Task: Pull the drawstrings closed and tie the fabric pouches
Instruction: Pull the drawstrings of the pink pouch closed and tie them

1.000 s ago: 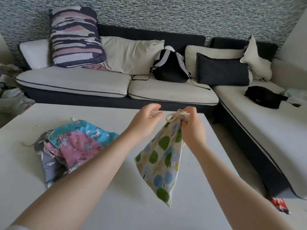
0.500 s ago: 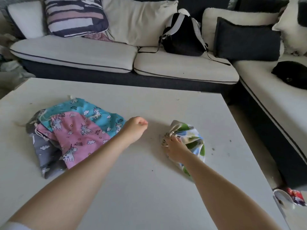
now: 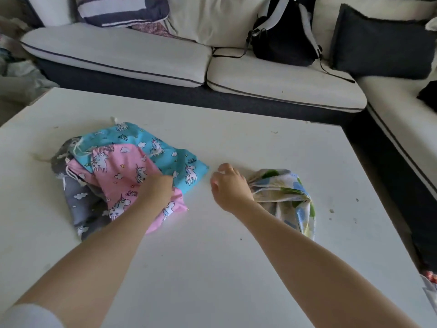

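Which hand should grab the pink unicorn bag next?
The left hand. It is already on the pink pouch, on top of the pile. The right hand is off to the side, beside the tree-print pouch, holding nothing.

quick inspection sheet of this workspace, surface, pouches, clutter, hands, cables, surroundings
surface: white table, a few small specks
job's things: tree-print pouch lies bunched at right, apart from a pile of pink pouch, blue pouch and grey pouch at left
clutter: nothing seen beyond the pouches
hands: left hand grips the pink pouch; right hand loosely curled, holds nothing
cables: nothing seen
surroundings: sofa behind, with cushions and a black backpack
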`<state>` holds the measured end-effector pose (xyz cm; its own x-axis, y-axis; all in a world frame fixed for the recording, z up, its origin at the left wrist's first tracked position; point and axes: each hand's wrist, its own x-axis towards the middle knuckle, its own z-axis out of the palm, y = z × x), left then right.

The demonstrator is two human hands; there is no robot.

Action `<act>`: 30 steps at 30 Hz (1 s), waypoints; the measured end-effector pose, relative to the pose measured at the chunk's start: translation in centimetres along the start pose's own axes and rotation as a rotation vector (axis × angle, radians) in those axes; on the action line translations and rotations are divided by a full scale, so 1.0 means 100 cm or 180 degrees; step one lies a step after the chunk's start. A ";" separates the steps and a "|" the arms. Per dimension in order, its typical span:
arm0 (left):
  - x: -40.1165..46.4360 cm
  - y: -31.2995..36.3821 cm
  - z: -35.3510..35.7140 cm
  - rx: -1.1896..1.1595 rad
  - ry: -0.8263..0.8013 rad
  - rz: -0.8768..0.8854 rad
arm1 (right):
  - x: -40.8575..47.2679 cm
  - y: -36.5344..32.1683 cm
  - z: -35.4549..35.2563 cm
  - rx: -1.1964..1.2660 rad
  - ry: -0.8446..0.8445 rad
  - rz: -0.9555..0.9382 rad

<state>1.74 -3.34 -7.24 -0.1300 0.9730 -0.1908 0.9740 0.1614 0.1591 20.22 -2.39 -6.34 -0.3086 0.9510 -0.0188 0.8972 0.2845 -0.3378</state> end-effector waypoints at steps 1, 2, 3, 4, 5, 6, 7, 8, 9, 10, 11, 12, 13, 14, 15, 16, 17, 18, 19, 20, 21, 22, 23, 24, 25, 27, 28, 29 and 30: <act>-0.003 0.004 -0.001 0.0112 0.0076 0.0149 | 0.000 -0.006 0.002 0.0316 -0.0018 0.0057; -0.009 0.009 -0.001 0.0241 0.0174 0.0395 | 0.001 -0.011 0.001 0.0660 -0.0028 0.0149; -0.014 0.015 -0.001 0.0231 0.0281 0.0662 | 0.003 -0.017 0.001 0.1007 -0.0100 0.0285; -0.022 0.023 -0.001 0.0126 0.0326 0.0982 | 0.005 -0.022 0.000 0.1232 -0.0277 0.0423; -0.030 0.030 0.001 -0.0044 0.0321 0.1340 | 0.008 -0.025 -0.001 0.1463 -0.0556 0.0599; -0.039 0.037 0.003 -0.0243 0.0290 0.1694 | 0.010 -0.028 -0.003 0.1813 -0.0841 0.0854; -0.046 0.045 0.006 -0.0442 0.0223 0.1965 | 0.010 -0.029 -0.005 0.2278 -0.1087 0.1191; -0.052 0.051 0.008 -0.0579 0.0090 0.2134 | 0.010 -0.028 -0.004 0.2659 -0.1278 0.1533; -0.056 0.056 0.011 -0.0660 -0.0083 0.2275 | 0.006 -0.026 -0.002 0.2843 -0.1388 0.1736; -0.060 0.060 0.014 -0.0725 -0.0281 0.2382 | 0.001 -0.023 -0.002 0.2967 -0.1400 0.1877; -0.061 0.061 0.016 -0.0792 -0.0491 0.2440 | -0.005 -0.020 -0.002 0.3167 -0.1333 0.2057; -0.063 0.062 0.018 -0.0944 -0.0698 0.2425 | -0.011 -0.016 -0.002 0.3483 -0.1261 0.2236; -0.064 0.061 0.016 -0.1167 -0.0828 0.2298 | -0.015 -0.012 -0.004 0.3955 -0.1194 0.2393; -0.064 0.058 0.014 -0.1465 -0.0823 0.2076 | -0.018 -0.008 -0.007 0.4416 -0.1149 0.2429; -0.066 0.056 0.009 -0.1836 -0.0702 0.1817 | -0.021 -0.002 -0.013 0.4803 -0.1150 0.2326; -0.067 0.055 0.004 -0.2243 -0.0447 0.1591 | -0.023 0.003 -0.018 0.5107 -0.1166 0.2173; -0.068 0.054 -0.002 -0.2585 -0.0060 0.1422 | -0.025 0.006 -0.025 0.5305 -0.1153 0.2025; -0.069 0.055 -0.009 -0.2799 0.0379 0.1269 | -0.028 0.008 -0.032 0.5385 -0.1112 0.1890; -0.068 0.055 -0.015 -0.2916 0.0799 0.1096 | -0.032 0.008 -0.039 0.5379 -0.1038 0.1750; -0.069 0.055 -0.023 -0.2971 0.1157 0.0887 | -0.036 0.007 -0.046 0.5328 -0.0956 0.1584; -0.067 0.058 -0.031 -0.3019 0.1403 0.0621 | -0.040 0.006 -0.051 0.5254 -0.0856 0.1424; -0.065 0.060 -0.040 -0.3069 0.1475 0.0341 | -0.044 0.003 -0.057 0.5161 -0.0762 0.1237; -0.060 0.063 -0.047 -0.3135 0.1286 0.0075 | -0.047 0.002 -0.060 0.5084 -0.0675 0.1057; -0.059 0.067 -0.054 -0.3229 0.0866 -0.0124 | -0.051 0.000 -0.066 0.4983 -0.0580 0.0887; -0.059 0.071 -0.060 -0.3409 0.0277 -0.0241 | -0.055 -0.002 -0.073 0.4875 -0.0458 0.0786; -0.063 0.076 -0.067 -0.3792 -0.0643 -0.0237 | -0.062 -0.006 -0.084 0.4756 -0.0283 0.0737; -0.067 0.078 -0.068 -0.3847 -0.0745 -0.0067 | -0.066 -0.007 -0.088 0.4727 -0.0255 0.0708; -0.074 0.080 -0.070 -0.3885 -0.0685 0.0076 | -0.070 -0.007 -0.093 0.4687 -0.0236 0.0675; -0.081 0.081 -0.072 -0.3928 -0.0603 0.0144 | -0.074 -0.008 -0.096 0.4625 -0.0195 0.0672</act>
<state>9.39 -8.73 2.59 0.0274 0.9592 -0.2814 0.1395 0.2751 0.9512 24.86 -8.49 3.10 -0.2609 0.9415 -0.2135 -0.1614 -0.2606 -0.9519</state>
